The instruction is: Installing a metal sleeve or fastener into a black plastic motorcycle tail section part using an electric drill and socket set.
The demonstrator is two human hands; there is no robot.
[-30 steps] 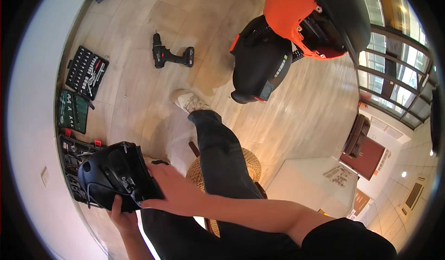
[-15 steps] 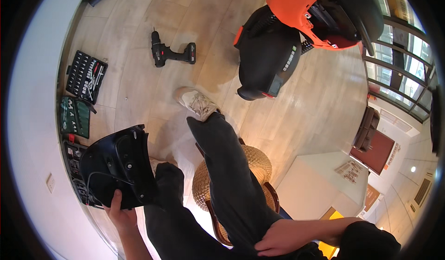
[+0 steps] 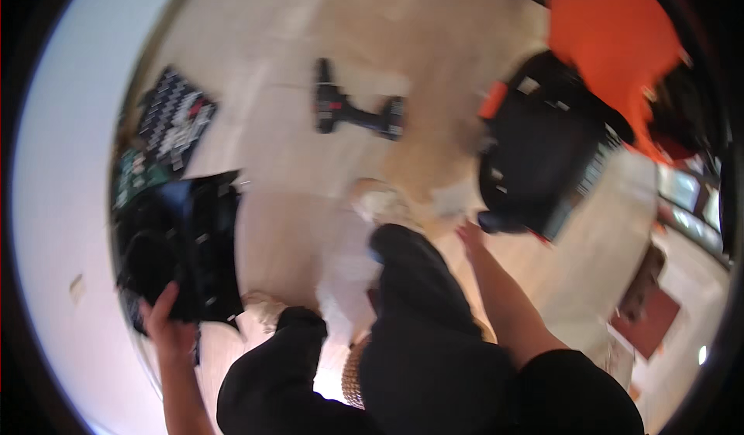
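My left hand is closed on the near edge of a black moulded plastic panel, its thumb lying over the surface. The panel is held beside my left leg, low on the left. My right arm stretches forward past my right knee. At its end my right hand is close to the lower tip of a large black plastic housing with orange trim. Blur smears its fingers, and I cannot tell whether they touch the housing.
A black cordless drill lies on the wooden floor ahead. Along the left wall are an open socket set and a green tool pouch, partly covered by the panel. A big orange shell stands at far right. A woven stool is under me.
My right hand has left my thigh and reached forward to the black housing. My left hand still holds the panel. The whole view has shifted and blurred.
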